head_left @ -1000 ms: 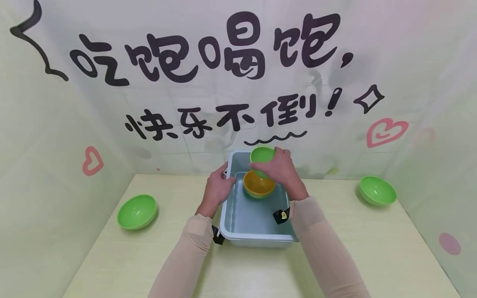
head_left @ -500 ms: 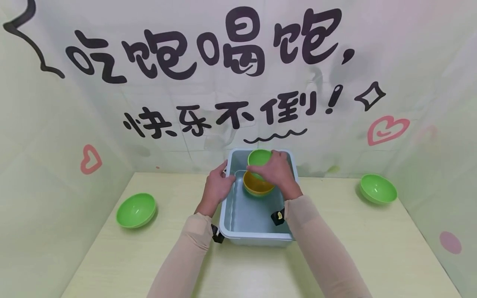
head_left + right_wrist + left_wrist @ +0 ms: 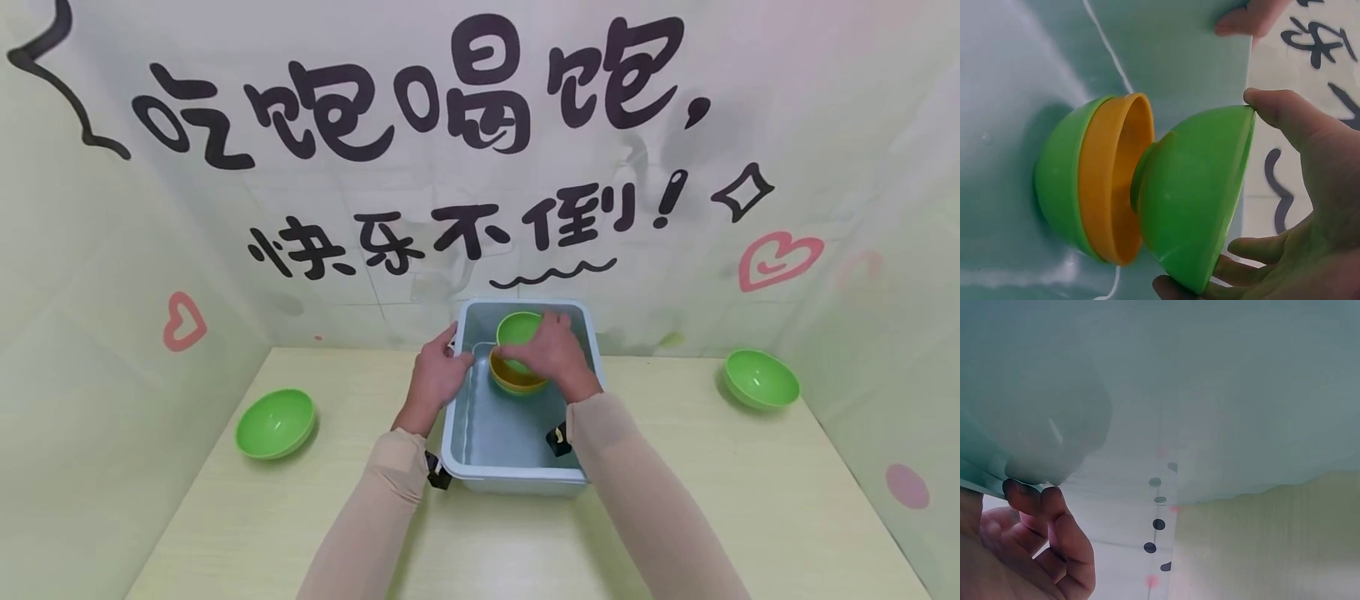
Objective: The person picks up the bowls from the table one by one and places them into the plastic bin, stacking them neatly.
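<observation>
Stacked: orange bowl (image 3: 1099, 181) inside lower green bowl (image 3: 1059, 178), toward twelve o'clock in pale-blue basin (image 3: 517, 475)
Upper green bowl (image 3: 1194, 181): tilted, foot at orange bowl's mouth, seemingly not yet seated
Right grip (image 3: 553, 350): clamped on upper green bowl
Left grip (image 3: 438, 375): clamped on basin's rim at ten o'clock
Seemingly left: green bowl at nine o'clock (image 3: 275, 425), green bowl at three o'clock (image 3: 762, 381), both on bench (image 3: 502, 546) outside basin

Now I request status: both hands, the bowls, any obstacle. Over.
Left hand gripping rim of blue bin. Right hand holding green bowl, base at mouth of orange bowl. Nothing seen in between.
</observation>
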A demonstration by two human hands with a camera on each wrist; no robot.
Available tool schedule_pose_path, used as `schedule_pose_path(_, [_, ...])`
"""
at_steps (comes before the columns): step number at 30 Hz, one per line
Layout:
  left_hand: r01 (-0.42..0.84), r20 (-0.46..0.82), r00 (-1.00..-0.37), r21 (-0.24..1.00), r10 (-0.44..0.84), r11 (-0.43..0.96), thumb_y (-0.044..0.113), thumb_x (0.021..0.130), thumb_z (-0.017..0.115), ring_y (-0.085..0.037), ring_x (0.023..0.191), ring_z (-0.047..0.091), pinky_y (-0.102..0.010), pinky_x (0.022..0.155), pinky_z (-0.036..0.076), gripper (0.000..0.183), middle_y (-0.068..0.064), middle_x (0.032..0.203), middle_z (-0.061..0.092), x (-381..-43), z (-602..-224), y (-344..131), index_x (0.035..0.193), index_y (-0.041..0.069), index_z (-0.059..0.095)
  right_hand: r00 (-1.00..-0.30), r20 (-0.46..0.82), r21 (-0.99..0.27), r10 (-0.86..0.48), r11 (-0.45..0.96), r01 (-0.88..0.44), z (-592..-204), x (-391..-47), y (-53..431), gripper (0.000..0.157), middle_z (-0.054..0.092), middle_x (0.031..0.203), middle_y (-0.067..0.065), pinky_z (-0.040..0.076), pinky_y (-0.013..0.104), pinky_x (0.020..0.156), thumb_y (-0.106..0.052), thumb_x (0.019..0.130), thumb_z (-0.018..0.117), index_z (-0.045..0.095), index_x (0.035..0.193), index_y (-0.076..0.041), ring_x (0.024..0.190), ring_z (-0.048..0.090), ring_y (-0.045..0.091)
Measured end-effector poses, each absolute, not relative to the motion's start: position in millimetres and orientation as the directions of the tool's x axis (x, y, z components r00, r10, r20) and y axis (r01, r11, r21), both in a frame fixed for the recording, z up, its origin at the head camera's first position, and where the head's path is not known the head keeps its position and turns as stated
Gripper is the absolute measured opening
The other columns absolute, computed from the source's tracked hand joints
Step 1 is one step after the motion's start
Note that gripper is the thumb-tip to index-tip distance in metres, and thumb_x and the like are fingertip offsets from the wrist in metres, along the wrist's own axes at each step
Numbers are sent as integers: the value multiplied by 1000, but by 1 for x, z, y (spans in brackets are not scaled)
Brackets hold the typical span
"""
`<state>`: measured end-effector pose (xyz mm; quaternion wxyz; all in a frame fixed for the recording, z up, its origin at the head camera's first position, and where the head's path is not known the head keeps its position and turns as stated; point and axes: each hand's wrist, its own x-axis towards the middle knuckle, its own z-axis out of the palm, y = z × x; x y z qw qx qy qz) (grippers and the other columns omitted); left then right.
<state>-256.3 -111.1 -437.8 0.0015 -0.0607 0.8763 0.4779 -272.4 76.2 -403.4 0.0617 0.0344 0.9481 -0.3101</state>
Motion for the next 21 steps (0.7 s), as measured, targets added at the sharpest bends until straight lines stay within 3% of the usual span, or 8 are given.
schedule_pose_path(21, [-108, -58, -992, 842, -109, 529, 24, 90, 58, -20, 68, 53, -27, 61, 46, 69, -5, 79, 52, -257, -440, -109, 157, 21, 43, -990, -140, -512, -8, 857, 65, -415, -277, 78, 109, 49, 140, 17, 49, 52, 99, -57, 70, 83, 34, 153, -6, 126, 39, 40])
